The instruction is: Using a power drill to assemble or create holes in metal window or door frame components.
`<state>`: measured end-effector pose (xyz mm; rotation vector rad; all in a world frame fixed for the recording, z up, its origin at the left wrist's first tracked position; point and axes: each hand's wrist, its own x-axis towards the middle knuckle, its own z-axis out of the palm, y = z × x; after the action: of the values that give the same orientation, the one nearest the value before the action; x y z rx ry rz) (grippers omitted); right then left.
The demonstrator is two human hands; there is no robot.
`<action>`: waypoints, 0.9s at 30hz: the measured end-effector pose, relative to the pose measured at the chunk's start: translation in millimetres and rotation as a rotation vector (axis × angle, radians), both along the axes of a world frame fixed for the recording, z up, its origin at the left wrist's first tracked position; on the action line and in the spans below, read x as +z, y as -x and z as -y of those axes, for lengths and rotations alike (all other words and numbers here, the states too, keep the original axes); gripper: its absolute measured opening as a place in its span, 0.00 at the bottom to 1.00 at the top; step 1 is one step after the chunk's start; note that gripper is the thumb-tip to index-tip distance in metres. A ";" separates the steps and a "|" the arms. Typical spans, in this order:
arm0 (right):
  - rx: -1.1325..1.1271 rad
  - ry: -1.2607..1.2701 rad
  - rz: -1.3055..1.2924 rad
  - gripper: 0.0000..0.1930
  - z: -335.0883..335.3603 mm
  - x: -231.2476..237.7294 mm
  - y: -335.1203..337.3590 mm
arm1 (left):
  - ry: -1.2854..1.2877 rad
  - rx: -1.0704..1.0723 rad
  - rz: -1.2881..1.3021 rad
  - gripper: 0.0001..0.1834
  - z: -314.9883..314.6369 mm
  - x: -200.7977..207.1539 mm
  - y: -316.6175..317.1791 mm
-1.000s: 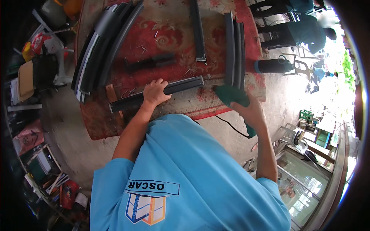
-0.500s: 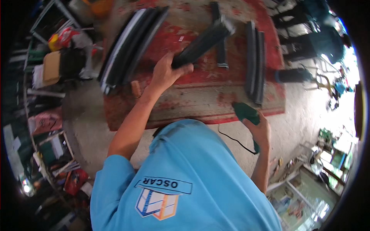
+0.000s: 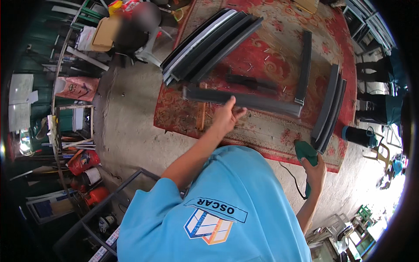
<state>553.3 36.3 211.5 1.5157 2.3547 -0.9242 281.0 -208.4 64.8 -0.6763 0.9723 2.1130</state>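
My left hand is at the near edge of a long dark metal bar, its forefinger on the bar and its thumb spread apart from it. The bar, slightly blurred, lies crosswise above the near part of the table, its left part over a small wooden piece. Lower right, by the table's near edge, my right hand is closed round the grip of a green power tool with a black cord. The tool's exact kind is unclear.
Several dark and silver bars lie stacked at the far left of the red patterned table cover. A single bar and more bars lie to the right. A dark bottle stands beyond the right edge.
The bar in my left hand has swung from pointing away from me to lying crosswise, and my grip on it has loosened. My view has shifted left. The right hand keeps the green tool.
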 end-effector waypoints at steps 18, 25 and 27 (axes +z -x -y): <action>-0.044 0.099 -0.096 0.29 13.5 10.5 21.9 | 0.072 -0.039 0.160 0.26 -17.3 -97.8 3.3; -0.076 0.013 0.030 0.35 -3.2 18.0 20.5 | 0.120 -0.728 0.287 0.53 22.6 -68.4 17.5; -0.080 0.034 -0.036 0.35 -8.1 23.6 25.4 | 0.219 -0.956 0.192 0.49 13.6 -50.5 14.9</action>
<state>527.9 44.5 235.1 1.6033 2.3056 -1.0132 266.1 -221.9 14.3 -0.3787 1.1243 1.0991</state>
